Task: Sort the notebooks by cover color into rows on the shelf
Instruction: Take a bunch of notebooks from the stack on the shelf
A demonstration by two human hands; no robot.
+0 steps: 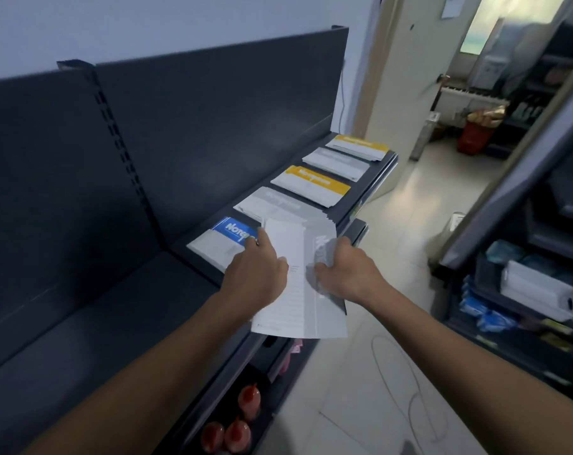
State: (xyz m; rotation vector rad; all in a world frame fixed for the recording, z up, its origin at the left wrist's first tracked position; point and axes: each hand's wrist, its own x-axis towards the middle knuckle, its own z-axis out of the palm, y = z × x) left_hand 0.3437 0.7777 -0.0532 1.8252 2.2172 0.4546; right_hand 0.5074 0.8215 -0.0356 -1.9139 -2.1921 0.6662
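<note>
Both hands are on the grey stack (298, 300), which is held in the air over the shelf (196, 267) front edge. The left hand (255, 274) is curled round its left edge. The right hand (341, 270) grips the right side, fingers over the cover.

Flat on the shelf, running away from the hands: blue notebook (232, 231) just beyond the left fingertips, grey notebook (272, 205), yellow notebook (311, 185), then another grey and yellow further back. Colours alternate, so I'd say the sort is early.

Advice:
- Keep the stack squared, as the top sheets look fanned at the far corner.
- Lower it flat onto the greys and align the edges.
- Don't nudge the blue one.
</note>
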